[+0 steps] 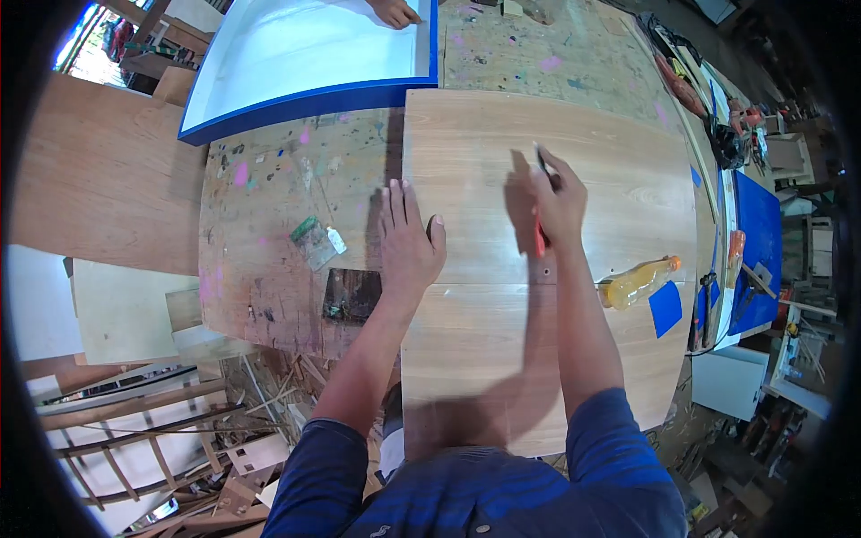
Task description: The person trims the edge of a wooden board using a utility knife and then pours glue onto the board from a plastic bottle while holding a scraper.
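A wide light-wood board [484, 359] lies flat in front of me on a paint-marked worktable. My left hand [413, 238] rests flat over the board's left edge, fingers stretched out and thumb apart. Over the board's upper middle, my right hand [561, 202] is closed around a slim tool with a red end [540, 235]. Its narrow front sticks out past the fingers and points away from me; its exact kind is unclear. Right of that forearm, a plastic bottle of yellowish liquid [637, 284] with an orange cap lies on its side. Beside it is a blue flat piece [665, 309].
Another person's hand [393, 13] touches a blue-edged white panel [314, 54] at the back left. Left on the worktable [269, 206] are a small plastic packet [314, 242], a white tube [336, 239] and a dark square [351, 295]. Tools and cords line the right side.
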Demonstrator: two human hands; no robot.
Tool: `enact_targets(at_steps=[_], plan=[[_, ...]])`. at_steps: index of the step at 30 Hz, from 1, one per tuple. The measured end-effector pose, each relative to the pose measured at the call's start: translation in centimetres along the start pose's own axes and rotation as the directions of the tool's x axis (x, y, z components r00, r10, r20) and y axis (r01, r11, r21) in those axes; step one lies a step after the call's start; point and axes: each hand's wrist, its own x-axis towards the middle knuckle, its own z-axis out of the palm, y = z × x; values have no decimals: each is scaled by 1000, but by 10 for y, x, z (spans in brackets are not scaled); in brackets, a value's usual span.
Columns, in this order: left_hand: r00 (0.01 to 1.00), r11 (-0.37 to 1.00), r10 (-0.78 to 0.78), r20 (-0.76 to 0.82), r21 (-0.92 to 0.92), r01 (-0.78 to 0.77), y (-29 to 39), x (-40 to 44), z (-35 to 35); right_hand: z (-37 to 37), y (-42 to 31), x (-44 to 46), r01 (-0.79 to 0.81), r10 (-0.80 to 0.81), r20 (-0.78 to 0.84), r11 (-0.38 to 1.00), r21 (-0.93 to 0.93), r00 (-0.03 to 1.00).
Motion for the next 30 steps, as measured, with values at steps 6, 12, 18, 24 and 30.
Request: enact_targets(at_steps=[6, 12, 18, 24, 30], plan=[[515, 666, 724, 460, -270, -695, 43, 17, 9, -13, 44, -21, 246, -274, -319, 961, -126, 907], [745, 764, 594, 303, 78, -641, 72, 131, 65, -13, 39, -21, 156, -115, -363, 984, 83, 925], [970, 969, 234, 71, 68, -239, 33, 179, 88, -15, 33, -20, 149, -161, -338, 987, -59, 927], [891, 883, -434, 137, 260, 390, -70, 142, 7, -12, 32, -21, 194, -206, -343, 979, -71, 916], [935, 936, 352, -47, 27, -351, -29, 132, 26, -11, 32, -20, 141, -150, -331, 989, -51, 932]])
